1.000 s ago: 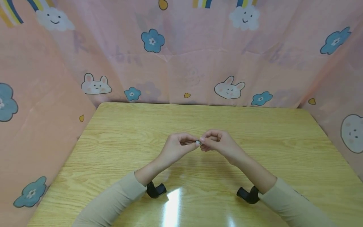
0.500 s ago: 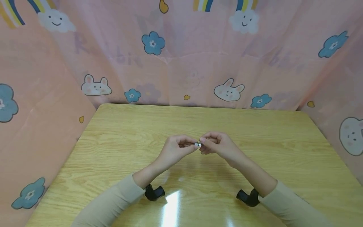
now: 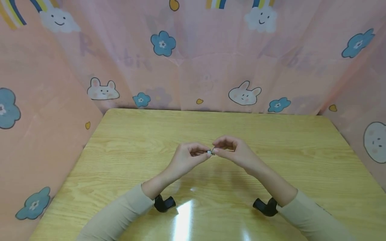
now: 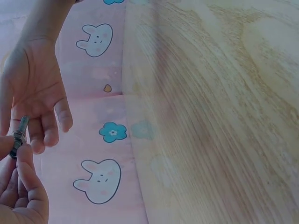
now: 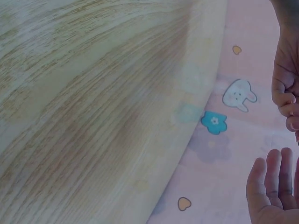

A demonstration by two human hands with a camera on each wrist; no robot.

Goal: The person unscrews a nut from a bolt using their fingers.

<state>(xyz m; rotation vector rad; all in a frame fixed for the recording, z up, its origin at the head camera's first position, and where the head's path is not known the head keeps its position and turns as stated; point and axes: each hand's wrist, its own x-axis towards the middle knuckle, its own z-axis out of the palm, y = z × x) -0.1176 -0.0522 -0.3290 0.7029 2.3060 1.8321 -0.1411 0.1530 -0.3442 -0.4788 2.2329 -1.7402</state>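
Observation:
My left hand (image 3: 187, 158) pinches a small metal bolt (image 4: 23, 124) between thumb and index finger, over the middle of the table. In the left wrist view, the bolt's threaded end tilts up toward the other palm, and a nut (image 4: 18, 135) sits on it near the left fingertips. The bolt's head end is partly hidden by those fingers. My right hand (image 3: 239, 154) hovers right beside the bolt, its thumb tip at the threaded end and its index finger lifted away. Its other fingers (image 5: 272, 179) extend loosely in the right wrist view.
The wood-grain table (image 3: 144, 130) spreads under both hands, with a bright reflection near its front. A pink printed cloth (image 3: 193, 73) stands behind it and along both sides. Black wrist-camera mounts (image 3: 164, 203) hang below the two cuffs.
The right index finger has lifted away from the thumb, so the right fingers are spread apart at the bolt. The left hand keeps its pinch in nearly the same place.

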